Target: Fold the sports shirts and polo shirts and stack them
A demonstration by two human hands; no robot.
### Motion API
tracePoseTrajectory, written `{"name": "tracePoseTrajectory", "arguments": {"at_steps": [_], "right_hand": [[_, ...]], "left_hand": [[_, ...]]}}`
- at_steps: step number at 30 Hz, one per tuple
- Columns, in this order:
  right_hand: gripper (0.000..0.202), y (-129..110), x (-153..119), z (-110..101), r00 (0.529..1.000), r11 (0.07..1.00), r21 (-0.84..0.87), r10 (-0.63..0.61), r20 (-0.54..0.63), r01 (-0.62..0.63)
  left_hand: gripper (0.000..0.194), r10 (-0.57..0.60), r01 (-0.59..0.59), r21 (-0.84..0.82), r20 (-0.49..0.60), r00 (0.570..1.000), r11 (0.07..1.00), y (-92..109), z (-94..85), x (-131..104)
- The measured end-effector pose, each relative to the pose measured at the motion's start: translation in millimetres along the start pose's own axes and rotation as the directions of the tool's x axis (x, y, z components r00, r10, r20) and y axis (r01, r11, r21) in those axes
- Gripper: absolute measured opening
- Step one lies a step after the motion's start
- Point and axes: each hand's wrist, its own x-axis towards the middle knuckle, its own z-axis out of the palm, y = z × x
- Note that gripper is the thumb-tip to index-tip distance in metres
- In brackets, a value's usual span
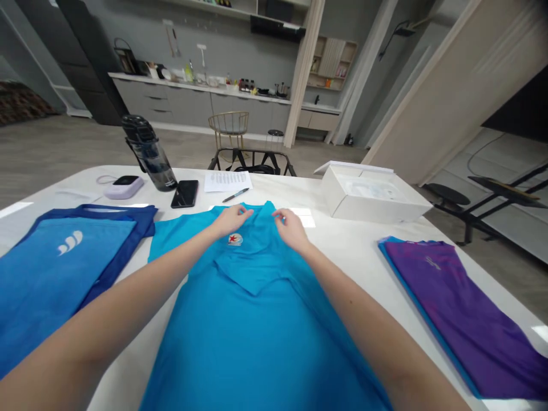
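A bright blue T-shirt (252, 337) is spread out before me, its collar end pointing away and a small red-and-white badge (235, 240) on the chest. Loose folds run across its upper part. At the left of the collar, my left hand (231, 221) is closed, with thumb and fingers pinching the fabric. Across the neckline, my right hand (291, 228) curls its fingertips together on the collar's right edge. Each forearm passes over the shirt, hiding parts of its sides and the right sleeve.
Folded blue shirts (81, 257) lie left; a folded purple shirt (462, 308) tops a blue one at right. Toward the back of the white table (342, 262) are a water bottle (152, 154), phone (185, 194), lilac device (124, 188), paper (226, 181), pen (235, 195) and white box (372, 194).
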Motion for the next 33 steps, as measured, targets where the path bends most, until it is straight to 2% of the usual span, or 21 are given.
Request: {"name": "tracePoseTrajectory", "arguments": {"at_steps": [1, 2, 4, 7, 9, 12, 14, 16, 19, 21, 23, 25, 28, 30, 32, 33], "right_hand": [[0.035, 14.7, 13.8, -0.3, 0.999, 0.997, -0.078, 0.012, -0.045, -0.015], [0.045, 26.8, 27.6, -0.4, 1.0, 0.989, -0.147, 0.0, -0.031, -0.005], [0.06, 41.8, 52.7, 2.9, 0.997, 0.968, -0.251, -0.011, 0.071, 0.029], [0.058, 45.9, 77.6, 17.3, 0.974, 0.934, -0.351, 0.015, 0.227, 0.067], [0.048, 44.8, 84.6, 27.6, 0.967, 0.921, -0.387, 0.052, 0.249, 0.05], [0.034, 47.7, 86.4, 32.9, 0.982, 0.929, -0.368, 0.029, 0.185, 0.042], [0.028, 52.7, 86.5, 27.8, 0.996, 0.949, -0.311, -0.014, 0.093, 0.042], [0.026, 57.1, 88.5, 17.8, 1.0, 0.969, -0.246, -0.001, -0.028, -0.006], [0.027, 57.9, 97.1, 0.2, 0.982, 0.981, -0.158, 0.091, -0.163, -0.117], [0.028, 54.1, 105.5, -8.5, 0.969, 0.98, -0.113, 0.141, -0.202, -0.167], [0.031, 48.7, 113.7, -11.6, 0.963, 0.977, -0.104, 0.161, -0.215, -0.186], [0.034, 44.3, 119.1, -8.2, 0.97, 0.971, -0.151, 0.158, -0.186, -0.187], [0.037, 42.3, 116.9, 6.4, 0.978, 0.938, -0.276, 0.194, -0.073, -0.207], [0.043, 43.2, 108.5, 17.6, 0.966, 0.909, -0.332, 0.257, -0.028, -0.252], [0.047, 43.6, 96.1, 25.3, 0.962, 0.894, -0.362, 0.271, -0.038, -0.266], [0.047, 42.9, 88.8, 27.2, 0.968, 0.894, -0.375, 0.245, -0.054, -0.247]], "left_hand": [[0.049, -0.007, 0.005, 0.078, 0.029, 1.0, 0.997, -5.1, -1.0, -15.0], [0.052, -0.01, 0.002, 0.133, 0.062, 0.998, 0.991, -8.5, -0.9, -29.1], [0.053, 0.007, -0.027, 0.226, 0.088, 0.996, 0.974, -11.4, 2.8, -53.4], [0.046, 0.064, -0.067, 0.38, 0.021, 0.998, 0.923, -11.2, 13.2, -79.4], [0.041, 0.084, -0.063, 0.454, -0.026, 0.996, 0.889, -11.2, 19.5, -90.7], [0.032, 0.126, -0.095, 0.473, -0.034, 0.991, 0.876, -10.8, 23.8, -102.3], [0.029, 0.174, -0.145, 0.426, -0.028, 0.984, 0.893, -6.5, 22.4, -108.0], [0.03, 0.194, -0.166, 0.342, -0.049, 0.98, 0.925, 4.7, 16.5, -112.1], [0.032, 0.172, -0.147, 0.211, -0.105, 0.979, 0.966, 33.6, -3.5, -111.4], [0.034, 0.182, -0.158, 0.171, -0.135, 0.974, 0.972, 52.5, -23.1, -102.6], [0.037, 0.193, -0.162, 0.184, -0.165, 0.967, 0.969, 61.2, -42.7, -86.2], [0.037, 0.183, -0.14, 0.228, -0.181, 0.966, 0.964, 54.1, -56.0, -66.0], [0.037, 0.053, 0.014, 0.354, -0.181, 0.982, 0.935, 18.9, -57.8, -43.0], [0.038, -0.033, 0.114, 0.41, -0.2, 0.979, 0.905, -7.6, -49.4, -40.7], [0.041, 0.014, 0.11, 0.454, -0.26, 0.966, 0.884, -26.0, -37.8, -49.4], [0.043, 0.071, 0.068, 0.475, -0.268, 0.961, 0.877, -31.0, -31.6, -56.6]]}}
